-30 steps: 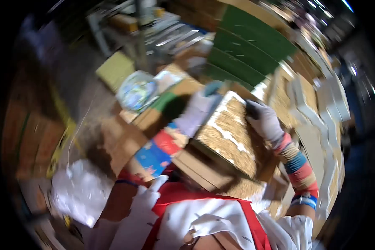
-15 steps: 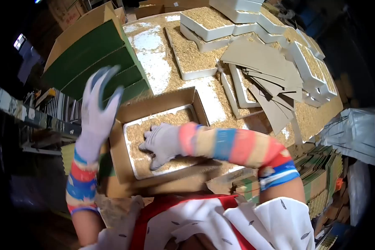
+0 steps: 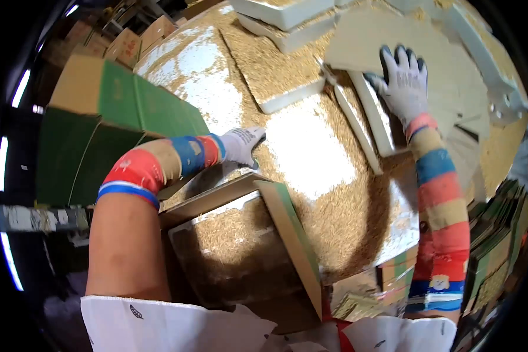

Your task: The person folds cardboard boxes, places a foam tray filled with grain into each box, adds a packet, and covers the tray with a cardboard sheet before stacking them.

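My left hand [image 3: 240, 146], in a white and grey glove, is just beyond the far edge of an open cardboard box [image 3: 292, 226]. Its thumb stands apart from the fingers, and nothing shows in its grasp. Inside the box lies a white tray filled with tan flakes [image 3: 232, 234], partly in shadow. My right hand [image 3: 406, 85], gloved too, rests with spread fingers on a pile of grey-brown cardboard sheets [image 3: 364, 38]. Under the pile's left edge are white foam trays [image 3: 374, 114]. Striped sleeves cover both forearms.
A tall green carton [image 3: 114, 123] stands at the left. White trays of flakes [image 3: 276, 73] sit at the back of the flake-strewn table [image 3: 311, 152]. Folded green-and-brown cardboard [image 3: 498, 240] is stacked at the right, below the table edge.
My right hand has left the tray in the box and moved right and away onto the cardboard sheets. My left hand has come down from beside the green carton. The camera view has shifted.
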Available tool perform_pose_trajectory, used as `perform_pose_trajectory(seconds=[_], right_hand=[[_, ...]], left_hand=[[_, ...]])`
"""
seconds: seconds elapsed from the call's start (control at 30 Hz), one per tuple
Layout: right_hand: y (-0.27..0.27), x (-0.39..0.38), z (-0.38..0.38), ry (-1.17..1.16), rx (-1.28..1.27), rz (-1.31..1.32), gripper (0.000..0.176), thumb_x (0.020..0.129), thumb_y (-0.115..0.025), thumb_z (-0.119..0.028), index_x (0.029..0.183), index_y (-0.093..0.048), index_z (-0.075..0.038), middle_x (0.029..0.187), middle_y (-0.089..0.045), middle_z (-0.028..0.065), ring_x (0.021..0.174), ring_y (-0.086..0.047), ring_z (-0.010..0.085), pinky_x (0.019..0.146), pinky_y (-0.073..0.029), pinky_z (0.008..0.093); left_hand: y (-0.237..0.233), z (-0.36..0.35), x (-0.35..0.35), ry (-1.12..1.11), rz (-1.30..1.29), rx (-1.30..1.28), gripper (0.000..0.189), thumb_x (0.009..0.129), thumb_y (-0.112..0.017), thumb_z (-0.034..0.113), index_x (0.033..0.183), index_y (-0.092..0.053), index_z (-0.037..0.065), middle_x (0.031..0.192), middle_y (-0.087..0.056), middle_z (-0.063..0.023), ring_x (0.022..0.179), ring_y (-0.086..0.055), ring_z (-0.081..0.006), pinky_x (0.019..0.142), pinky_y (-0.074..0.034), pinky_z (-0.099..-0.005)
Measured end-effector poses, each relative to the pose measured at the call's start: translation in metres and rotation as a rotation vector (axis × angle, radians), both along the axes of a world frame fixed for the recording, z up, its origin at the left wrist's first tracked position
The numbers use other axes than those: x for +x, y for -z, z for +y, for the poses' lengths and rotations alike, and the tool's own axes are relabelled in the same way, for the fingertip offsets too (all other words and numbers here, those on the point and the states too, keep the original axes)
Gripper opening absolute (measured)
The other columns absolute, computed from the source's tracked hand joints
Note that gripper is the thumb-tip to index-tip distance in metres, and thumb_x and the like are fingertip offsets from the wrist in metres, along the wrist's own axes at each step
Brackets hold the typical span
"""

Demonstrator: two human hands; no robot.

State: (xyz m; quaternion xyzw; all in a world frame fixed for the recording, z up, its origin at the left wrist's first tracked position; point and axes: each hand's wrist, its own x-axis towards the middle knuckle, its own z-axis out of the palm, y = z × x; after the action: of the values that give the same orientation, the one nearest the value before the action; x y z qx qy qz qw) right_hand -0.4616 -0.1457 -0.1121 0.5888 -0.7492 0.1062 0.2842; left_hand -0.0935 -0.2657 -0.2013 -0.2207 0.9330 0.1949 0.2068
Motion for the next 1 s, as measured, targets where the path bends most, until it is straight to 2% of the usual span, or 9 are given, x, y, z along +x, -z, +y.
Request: perform_pose_trajectory(seconds=[0.13, 0.27, 0.47, 0.53, 0.6, 0.73, 0.87, 0.93, 1.0], right_hand=[[0.001, 0.001, 0.004, -0.012, 0.013, -0.045, 0.039, 0.086, -0.059, -0.038, 0.116, -0.059, -0.015, 0.119, -0.056, 0.0094, 0.116, -0.049, 0.0282, 0.096, -0.037, 0.0434], [0.005, -0.007, 0.009, -0.063, -0.025, -0.092, 0.027, 0.086, -0.059, -0.031, 0.11, -0.061, -0.018, 0.11, -0.061, 0.0029, 0.108, -0.055, 0.0235, 0.093, -0.041, 0.0388], [-0.054, 0.009, 0.022, -0.125, -0.383, -0.359, 0.023, 0.09, -0.052, -0.033, 0.098, -0.062, -0.014, 0.088, -0.065, 0.0082, 0.08, -0.063, 0.0286, 0.067, -0.048, 0.0384], [-0.091, 0.025, 0.036, -0.109, -0.513, -0.58, 0.025, 0.09, -0.053, -0.033, 0.096, -0.062, -0.011, 0.078, -0.065, 0.0085, 0.071, -0.063, 0.0254, 0.062, -0.047, 0.0365], [-0.104, 0.013, 0.041, -0.16, -0.618, -0.75, 0.037, 0.09, -0.06, -0.034, 0.106, -0.062, -0.001, 0.07, -0.061, 0.0056, 0.061, -0.054, 0.0132, 0.059, -0.043, 0.029], [-0.116, 0.022, 0.071, -0.258, -0.723, -1.131, 0.023, 0.088, -0.065, -0.024, 0.091, -0.062, -0.002, 0.063, -0.058, -0.0003, 0.056, -0.052, 0.0064, 0.05, -0.04, 0.0263], [-0.094, 0.005, 0.079, -0.213, -1.403, -1.359, 0.02, 0.088, -0.065, -0.011, 0.104, -0.062, 0.002, 0.094, -0.066, 0.0058, 0.079, -0.061, 0.0146, 0.071, -0.05, 0.0272], [-0.098, 0.009, 0.092, -0.396, -1.436, -1.217, 0.018, 0.089, -0.064, -0.009, 0.103, -0.061, 0.001, 0.098, -0.066, 0.006, 0.086, -0.061, 0.0157, 0.079, -0.051, 0.0301], [-0.091, 0.017, 0.1, -0.265, -1.045, -0.522, 0.016, 0.083, -0.064, -0.003, 0.098, -0.06, -0.001, 0.096, -0.065, 0.0068, 0.089, -0.061, 0.0179, 0.08, -0.051, 0.033]], left_hand=[[-0.001, 0.002, 0.009, -0.041, -0.09, 0.071, 0.045, 0.08, -0.069, 0.034, 0.114, -0.059, 0.007, 0.084, -0.066, -0.0144, 0.078, -0.064, -0.0277, 0.074, -0.051, -0.0376], [-0.061, -0.006, -0.019, -0.592, 0.048, 0.362, 0.031, 0.09, -0.057, 0.022, 0.114, -0.063, 0.004, 0.081, -0.065, -0.0051, 0.069, -0.061, -0.0144, 0.065, -0.052, -0.0299], [-0.149, 0.012, -0.029, -0.677, 0.284, 0.519, 0.027, 0.092, -0.051, 0.014, 0.116, -0.061, 0.006, 0.074, -0.06, -0.0008, 0.062, -0.057, -0.0099, 0.055, -0.05, -0.0252], [-0.158, 0.011, -0.017, 0.003, 0.145, -0.277, 0.047, 0.084, -0.065, 0.021, 0.13, -0.051, 0.017, 0.114, -0.058, -0.0149, 0.097, -0.061, -0.0236, 0.082, -0.05, -0.0402], [-0.163, 0.038, -0.009, 0.243, 0.089, -0.841, 0.066, 0.078, -0.07, 0.035, 0.136, -0.042, 0.021, 0.134, -0.045, -0.0178, 0.119, -0.05, -0.029, 0.1, -0.037, -0.0444], [-0.144, 0.029, -0.048, 0.372, -0.022, -0.382, 0.08, 0.074, -0.074, 0.037, 0.14, -0.037, 0.013, 0.134, -0.044, -0.0199, 0.119, -0.048, -0.036, 0.099, -0.04, -0.0422], [-0.07, -0.006, -0.106, 0.572, 0.086, -0.206, 0.075, 0.076, -0.069, 0.028, 0.139, -0.036, 0.006, 0.131, -0.047, -0.0199, 0.11, -0.054, -0.0355, 0.089, -0.047, -0.0395], [-0.039, -0.002, -0.126, 0.529, 0.215, -0.14, 0.071, 0.075, -0.069, 0.026, 0.136, -0.038, 0.005, 0.122, -0.05, -0.022, 0.109, -0.053, -0.0368, 0.092, -0.046, -0.0407], [0.025, -0.002, -0.126, 0.383, 0.377, -0.155, 0.069, 0.075, -0.068, 0.026, 0.134, -0.039, 0.003, 0.119, -0.051, -0.0226, 0.107, -0.053, -0.0384, 0.091, -0.045, -0.0418]])
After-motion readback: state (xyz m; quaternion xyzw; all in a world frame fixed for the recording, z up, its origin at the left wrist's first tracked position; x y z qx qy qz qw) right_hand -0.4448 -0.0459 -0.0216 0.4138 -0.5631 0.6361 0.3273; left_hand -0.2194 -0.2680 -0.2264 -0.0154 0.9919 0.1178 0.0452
